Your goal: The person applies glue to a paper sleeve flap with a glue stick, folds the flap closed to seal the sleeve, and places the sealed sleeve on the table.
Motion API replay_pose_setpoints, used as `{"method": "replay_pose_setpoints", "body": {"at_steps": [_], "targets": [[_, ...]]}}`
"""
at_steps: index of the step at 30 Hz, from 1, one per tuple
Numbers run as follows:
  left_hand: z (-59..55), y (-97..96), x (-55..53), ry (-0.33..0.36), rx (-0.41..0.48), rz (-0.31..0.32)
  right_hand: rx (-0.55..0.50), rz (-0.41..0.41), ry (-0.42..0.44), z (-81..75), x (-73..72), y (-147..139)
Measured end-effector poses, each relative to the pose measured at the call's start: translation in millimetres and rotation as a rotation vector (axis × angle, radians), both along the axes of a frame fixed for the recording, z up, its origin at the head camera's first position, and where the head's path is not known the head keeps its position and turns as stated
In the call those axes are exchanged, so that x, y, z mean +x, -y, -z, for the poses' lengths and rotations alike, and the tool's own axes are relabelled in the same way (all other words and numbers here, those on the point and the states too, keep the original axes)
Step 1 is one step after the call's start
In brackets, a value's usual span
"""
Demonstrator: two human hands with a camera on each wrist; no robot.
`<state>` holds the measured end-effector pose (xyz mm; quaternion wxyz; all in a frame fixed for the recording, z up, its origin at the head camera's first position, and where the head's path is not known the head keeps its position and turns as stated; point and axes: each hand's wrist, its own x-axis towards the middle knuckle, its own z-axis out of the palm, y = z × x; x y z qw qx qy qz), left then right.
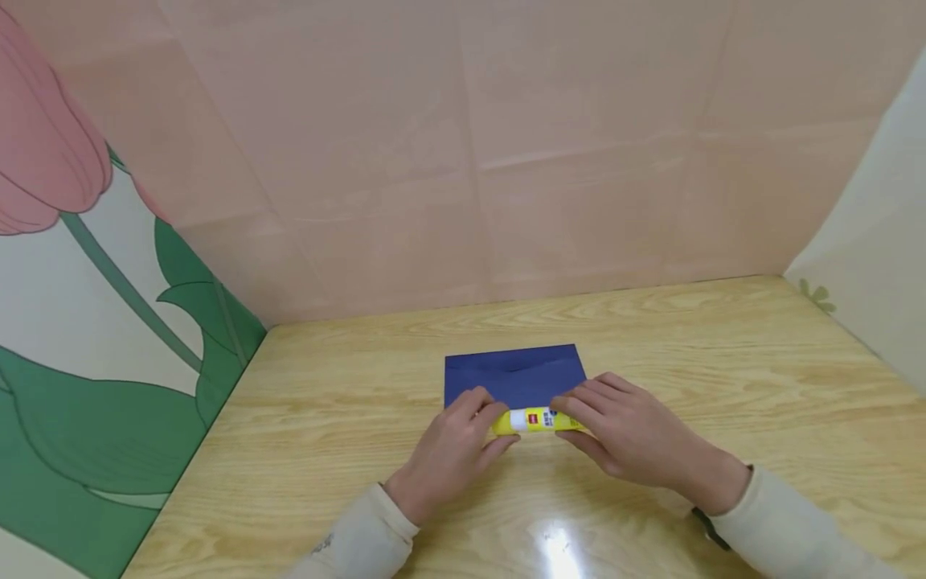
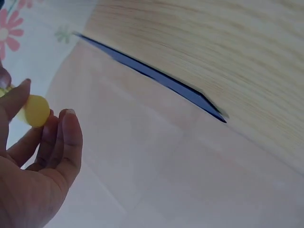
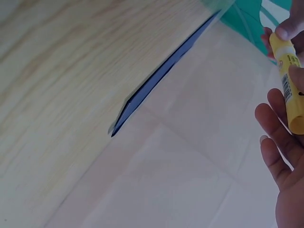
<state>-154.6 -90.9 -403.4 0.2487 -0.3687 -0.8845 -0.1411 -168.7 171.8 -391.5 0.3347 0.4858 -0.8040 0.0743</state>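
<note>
A yellow glue stick point(image 1: 534, 419) with a white band and a printed label is held level between both hands. My left hand point(image 1: 457, 444) pinches its yellow cap end between thumb and fingers; the round end face point(image 2: 38, 111) shows in the left wrist view. At the other end, my right hand point(image 1: 629, 430) grips the body, and its barcode side point(image 3: 288, 88) is visible in the right wrist view. Behind the glue stick, a dark blue envelope point(image 1: 514, 376) lies on the table, its near part hidden by the hands and the stick.
The wood-grain table point(image 1: 347, 386) reaches back to a plain pinkish cloth backdrop point(image 1: 463, 161). On the left hangs a cloth with a large tulip print point(image 1: 51, 129), and a pale cloth point(image 1: 882, 233) borders the right side. A bright reflection shows near the front.
</note>
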Motion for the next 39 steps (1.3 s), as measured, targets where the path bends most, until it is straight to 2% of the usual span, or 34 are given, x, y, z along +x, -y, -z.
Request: {"method": "replay_pose_setpoints", "body": {"at_steps": [9, 18, 29, 34, 39], "targets": [[1.0, -1.9, -1.8, -0.079, 0.009, -0.009, 0.010, 0.003, 0.010, 0.4, -0.1, -0.9], [0.2, -1.5, 1.1, -0.082, 0.018, 0.003, -0.006, -0.020, 0.009, 0.7, 0.6, 0.0], [-4.4, -1.1, 4.5, -0.072, 0.111, 0.069, -0.024, 0.006, 0.046, 2.0, 0.9, -1.1], [-4.5, -1.3, 5.9, -0.122, 0.065, 0.071, -0.022, -0.010, 0.047, 1.5, 1.2, -0.1], [-4.4, -1.4, 6.1, -0.239, 0.004, 0.087, -0.036, -0.037, 0.052, 1.9, 1.9, 1.9]]}}
